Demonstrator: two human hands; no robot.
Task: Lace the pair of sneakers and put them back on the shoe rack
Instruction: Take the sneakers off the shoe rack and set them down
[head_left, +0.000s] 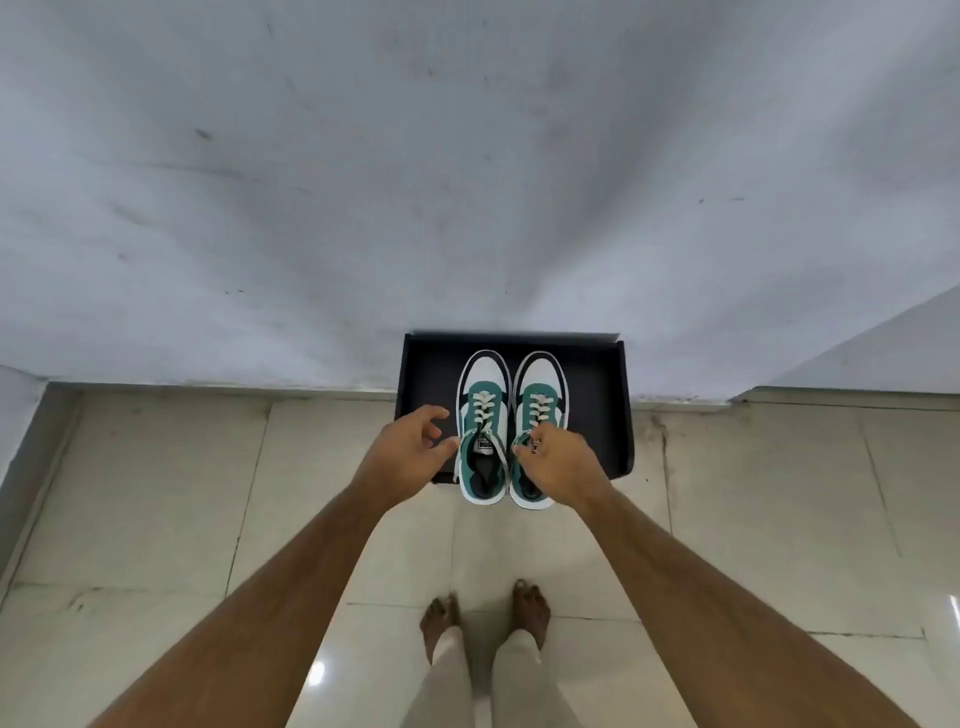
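Bare feet (485, 621) stand on the tiled floor (156, 519). The left hand (410, 449) hovers open beside the left sneaker (483, 426); the right hand (558, 465) pinches the right sneaker (540, 400) at its collar. Both sneakers sit laced in the black tray (597, 410) against the wall (467, 156).

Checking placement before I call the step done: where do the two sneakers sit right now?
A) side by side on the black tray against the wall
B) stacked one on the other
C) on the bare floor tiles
A: the left sneaker and right sneaker lie side by side, toes toward the wall, on the black tray.
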